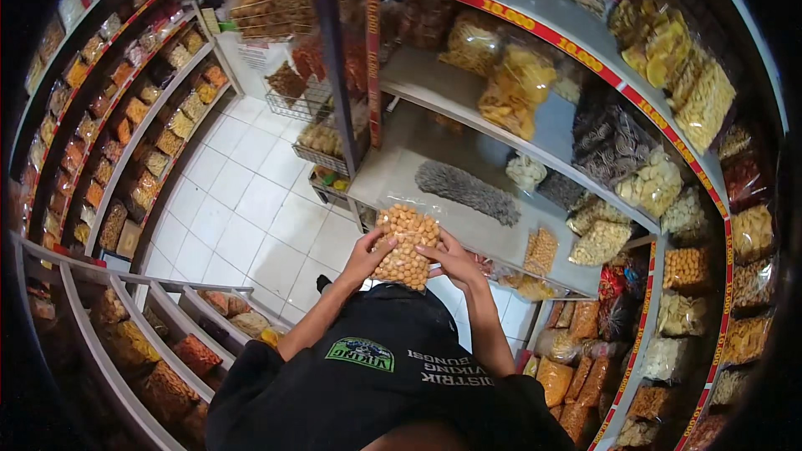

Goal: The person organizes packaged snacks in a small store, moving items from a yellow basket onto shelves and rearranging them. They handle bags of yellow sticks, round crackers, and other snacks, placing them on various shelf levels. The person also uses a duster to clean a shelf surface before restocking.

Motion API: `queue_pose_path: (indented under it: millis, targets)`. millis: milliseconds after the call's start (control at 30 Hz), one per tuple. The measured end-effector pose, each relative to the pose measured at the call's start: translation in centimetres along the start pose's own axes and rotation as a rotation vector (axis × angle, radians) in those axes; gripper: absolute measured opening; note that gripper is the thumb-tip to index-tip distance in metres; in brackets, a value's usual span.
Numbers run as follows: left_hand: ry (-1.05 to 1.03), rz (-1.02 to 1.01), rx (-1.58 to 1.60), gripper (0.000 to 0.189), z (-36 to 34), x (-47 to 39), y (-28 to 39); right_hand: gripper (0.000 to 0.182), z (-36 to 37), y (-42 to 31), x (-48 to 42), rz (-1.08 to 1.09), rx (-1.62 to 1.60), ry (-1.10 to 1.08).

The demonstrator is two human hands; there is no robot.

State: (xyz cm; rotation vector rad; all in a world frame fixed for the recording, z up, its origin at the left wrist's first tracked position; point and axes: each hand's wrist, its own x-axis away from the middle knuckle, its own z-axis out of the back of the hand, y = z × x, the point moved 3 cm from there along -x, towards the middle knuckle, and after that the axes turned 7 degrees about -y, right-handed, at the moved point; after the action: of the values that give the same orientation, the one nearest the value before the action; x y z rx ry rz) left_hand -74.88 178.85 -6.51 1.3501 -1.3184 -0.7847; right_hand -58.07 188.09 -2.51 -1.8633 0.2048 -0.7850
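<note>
Between my two hands I hold a clear plastic bag of round tan snack balls [408, 249] in front of my waist. My left hand [368, 258] grips its left side, thumb on the front. On the opposite side my right hand [456, 259] does the same, its thumb pressing the plastic. Just beyond the bag, a grey fluffy duster [467, 193] lies on a shelf board [401, 175]. A smaller bag of similar tan pieces [541, 250] rests near that board's front edge.
Shelves [501, 114] packed with bagged snacks curve around the right, their edges carrying red price strips [557, 47]. More shelves [135, 144] of small bags stand at the left. Wire baskets [319, 156] flank a dark post [338, 62]. White floor tiles [250, 181] lie between.
</note>
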Motion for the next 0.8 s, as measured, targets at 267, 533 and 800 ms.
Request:
queue_pose_path:
  millis: [267, 533, 800]
  targets:
    - [0.13, -0.081, 0.053, 0.046, 15.1, 0.0, 2.6, 0.062, -9.8, -2.8, -10.6, 0.005, -0.177, -0.247]
    - [0.186, -0.133, -0.042, 0.04, 26.3, 0.2, 7.4, 0.049, -17.3, -4.9, -20.0, 0.016, -0.171, -0.353]
    - [0.437, -0.183, 0.034, 0.036, 30.9, 2.0, 10.5, 0.048, -18.1, -15.5, -27.7, 0.276, -0.27, -0.131]
